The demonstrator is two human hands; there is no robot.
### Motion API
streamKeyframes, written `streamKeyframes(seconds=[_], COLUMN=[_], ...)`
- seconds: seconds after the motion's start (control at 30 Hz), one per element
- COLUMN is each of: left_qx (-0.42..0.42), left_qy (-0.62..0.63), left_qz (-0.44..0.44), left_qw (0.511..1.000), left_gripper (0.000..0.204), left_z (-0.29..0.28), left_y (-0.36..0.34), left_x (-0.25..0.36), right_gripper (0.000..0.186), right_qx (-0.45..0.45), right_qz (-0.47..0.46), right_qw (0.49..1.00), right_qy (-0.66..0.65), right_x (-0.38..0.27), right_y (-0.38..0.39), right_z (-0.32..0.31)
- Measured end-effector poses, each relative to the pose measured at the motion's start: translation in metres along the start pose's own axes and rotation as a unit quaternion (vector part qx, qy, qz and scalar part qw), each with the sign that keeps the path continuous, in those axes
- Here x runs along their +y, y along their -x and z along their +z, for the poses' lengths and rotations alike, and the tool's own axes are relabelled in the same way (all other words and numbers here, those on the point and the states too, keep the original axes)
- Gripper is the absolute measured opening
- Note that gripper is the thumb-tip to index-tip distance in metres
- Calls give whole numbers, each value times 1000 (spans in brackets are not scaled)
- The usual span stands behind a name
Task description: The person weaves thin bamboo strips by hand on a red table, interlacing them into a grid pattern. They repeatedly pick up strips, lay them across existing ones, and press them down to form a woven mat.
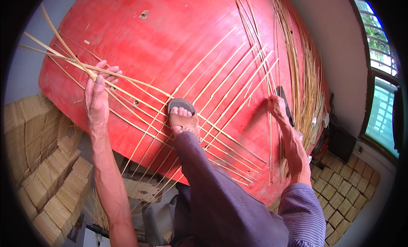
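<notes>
Pale bamboo strips (229, 88) cross one another in an open lattice on a red board. My sandalled foot (184, 119) presses down on the crossing. At the left, my left hand (100, 87) is closed around the raised ends of several bamboo strips (63, 54), which fan out beyond it, with some fingers extended beneath them. My right hand (277, 105) is at the right of the lattice, fingers closed on a thin bamboo strip among loose ones; its fingertips are partly hidden. Beside it lies a flat black bar (284, 104).
The red board (170, 38) has a few small holes. A thick pile of loose strips (304, 72) lines its right side. Stacked tan blocks (55, 183) stand at lower left, and more bundles (344, 189) at lower right. A window (380, 106) is at far right.
</notes>
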State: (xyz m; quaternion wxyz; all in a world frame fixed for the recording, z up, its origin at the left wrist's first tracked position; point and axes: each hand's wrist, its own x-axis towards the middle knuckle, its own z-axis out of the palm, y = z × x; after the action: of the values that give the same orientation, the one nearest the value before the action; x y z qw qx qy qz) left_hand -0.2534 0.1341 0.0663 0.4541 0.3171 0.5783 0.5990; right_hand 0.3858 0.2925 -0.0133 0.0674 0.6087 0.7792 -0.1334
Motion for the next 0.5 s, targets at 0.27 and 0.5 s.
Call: streamKeyframes(seconds=[0.27, 0.5], left_qx=[-14, -26], left_qy=[171, 315], left_qz=[-12, -69], left_qw=[985, 946], left_gripper=[76, 66], left_z=[-10, -25], left_y=[1, 3], left_x=[-7, -9], right_gripper=[17, 19], right_qx=[39, 178], right_qz=[239, 6], right_qw=[960, 917], right_qy=[-137, -357], right_x=[66, -98], right_y=[-61, -131], right_z=[-38, -94])
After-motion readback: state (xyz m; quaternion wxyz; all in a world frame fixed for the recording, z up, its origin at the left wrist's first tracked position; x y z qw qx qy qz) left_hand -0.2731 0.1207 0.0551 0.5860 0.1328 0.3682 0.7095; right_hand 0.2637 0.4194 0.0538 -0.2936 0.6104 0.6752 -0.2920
